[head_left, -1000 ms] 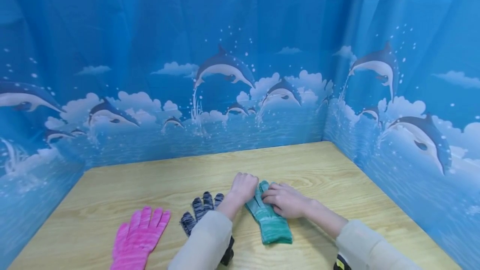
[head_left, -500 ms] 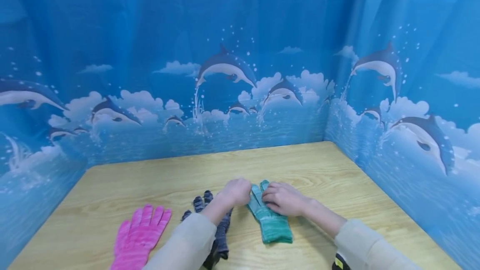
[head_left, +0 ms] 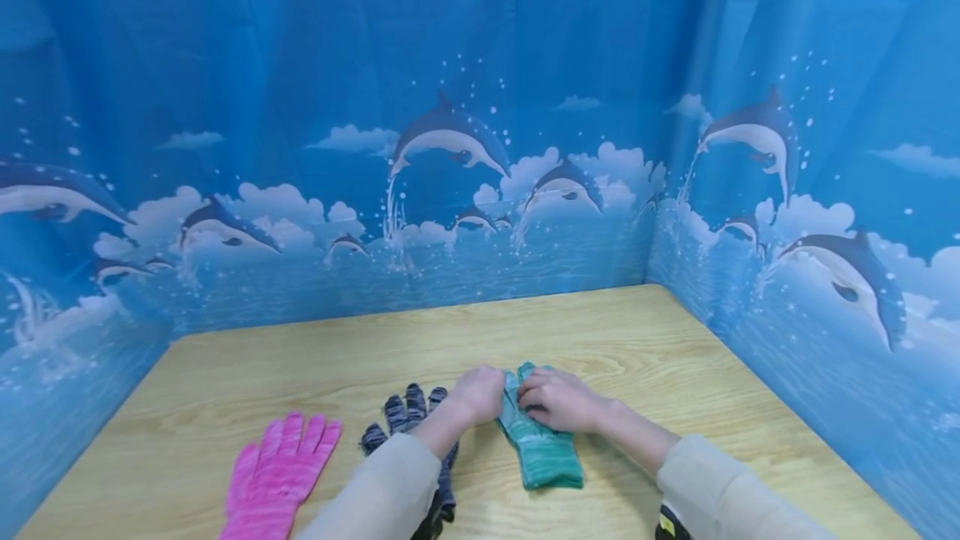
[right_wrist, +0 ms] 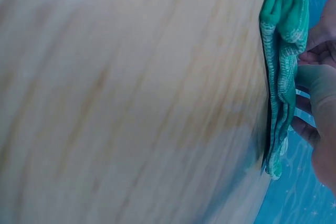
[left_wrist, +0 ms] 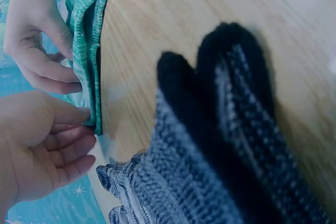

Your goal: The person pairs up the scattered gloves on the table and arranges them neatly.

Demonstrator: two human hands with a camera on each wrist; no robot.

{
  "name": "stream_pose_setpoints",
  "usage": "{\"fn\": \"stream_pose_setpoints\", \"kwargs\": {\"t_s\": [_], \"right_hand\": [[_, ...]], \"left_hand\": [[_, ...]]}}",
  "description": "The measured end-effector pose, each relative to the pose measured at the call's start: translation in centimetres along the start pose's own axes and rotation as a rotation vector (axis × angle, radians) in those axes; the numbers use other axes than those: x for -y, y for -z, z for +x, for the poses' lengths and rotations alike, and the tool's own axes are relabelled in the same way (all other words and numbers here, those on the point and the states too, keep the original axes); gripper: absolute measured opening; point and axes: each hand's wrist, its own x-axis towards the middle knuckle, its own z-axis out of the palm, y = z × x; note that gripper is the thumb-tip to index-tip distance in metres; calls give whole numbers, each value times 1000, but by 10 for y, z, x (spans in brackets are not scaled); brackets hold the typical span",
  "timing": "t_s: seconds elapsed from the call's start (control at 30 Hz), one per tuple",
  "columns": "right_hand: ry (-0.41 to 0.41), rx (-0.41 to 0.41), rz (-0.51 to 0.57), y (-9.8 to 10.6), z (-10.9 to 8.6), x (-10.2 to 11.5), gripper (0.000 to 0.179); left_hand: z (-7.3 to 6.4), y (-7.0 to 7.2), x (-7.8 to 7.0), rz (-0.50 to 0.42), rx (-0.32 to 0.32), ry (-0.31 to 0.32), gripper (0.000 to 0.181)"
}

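Observation:
A green knit glove (head_left: 546, 452) lies on the table with its cuff toward me, two or more layers thick in the wrist views. My left hand (head_left: 480, 394) is at its left finger end; in the left wrist view the left thumb and forefinger (left_wrist: 79, 115) pinch the tip of a glove finger. My right hand (head_left: 562, 400) rests over the glove's right side, its bent fingers and thumb gripping the fabric. The right hand's fingers (right_wrist: 307, 129) show against the glove's edge in the right wrist view. The right-hand glove fingers are partly hidden under that hand.
Left of the green glove lies a dark grey and black knit glove (head_left: 397, 415), partly under my left forearm. Farther left is a pink glove (head_left: 273, 477), fingers pointing away. The wooden table (head_left: 315, 365) meets a blue dolphin-print curtain (head_left: 337, 148) at back and sides.
My left hand moved left and toward me off the glove's tip, then slightly back to its left finger. The right hand stays on the glove, shifted slightly left.

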Motion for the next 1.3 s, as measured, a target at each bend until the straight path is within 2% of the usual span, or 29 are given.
{"fn": "stream_pose_setpoints", "kwargs": {"t_s": [0.17,0.27,0.43,0.6,0.83,0.93,1.0,1.13,1.23,1.3], "right_hand": [[27,-10,17,0,0,0,12],[29,-5,22,0,0,-1,11],[48,-7,10,0,-1,-4,11],[61,-17,0,-1,-2,-5,11],[60,4,-15,1,0,-4,12],[63,0,-16,2,-1,-4,12],[59,1,-4,2,-2,-4,12],[20,20,50,4,-5,-4,14],[-5,36,68,5,-6,-4,16],[-4,44,61,5,-6,-4,16]], "left_hand": [[0,-1,1,-4,-21,-64,13],[-1,1,2,-3,-40,-75,11],[-3,6,1,86,-59,-83,9],[-3,2,0,172,-50,-91,9],[-6,0,1,227,-34,-92,9],[-6,3,1,247,-67,-139,18],[-7,4,0,247,-76,-197,24],[-11,5,-4,215,-30,-292,31],[-15,4,-5,211,-8,-309,37],[-18,4,-5,208,-24,-310,39]]}}
